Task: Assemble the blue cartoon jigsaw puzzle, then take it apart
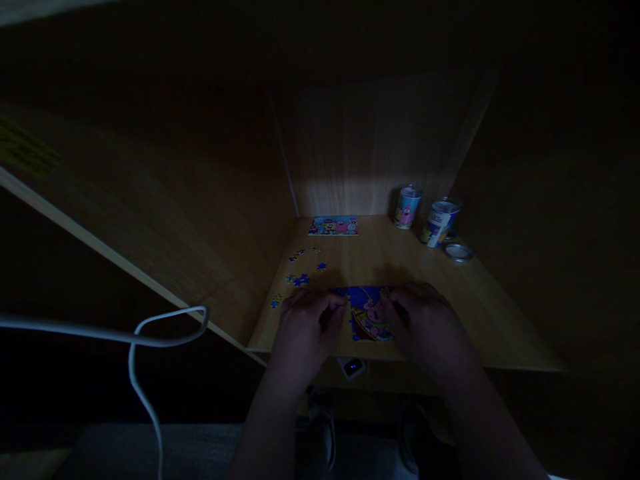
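A partly joined jigsaw puzzle (369,313), blue with pink figures, lies on the wooden shelf between my hands. My left hand (307,323) is at its left edge, thumb and forefinger pinched together on a small jigsaw piece, mostly hidden by the fingertips. Over the puzzle's right side, my right hand (423,313) has its fingers curled and closed at the surface; what they grip is too dark to make out. Several loose jigsaw pieces (301,280) are scattered on the shelf beyond my left hand.
At the back lies a colourful cartoon picture card (333,225). Two printed cans, one pink and blue (407,208) and one blue and white (440,223), stand back right beside a round metal lid (458,252). A white cable (170,341) hangs at left. Wooden walls enclose the shelf.
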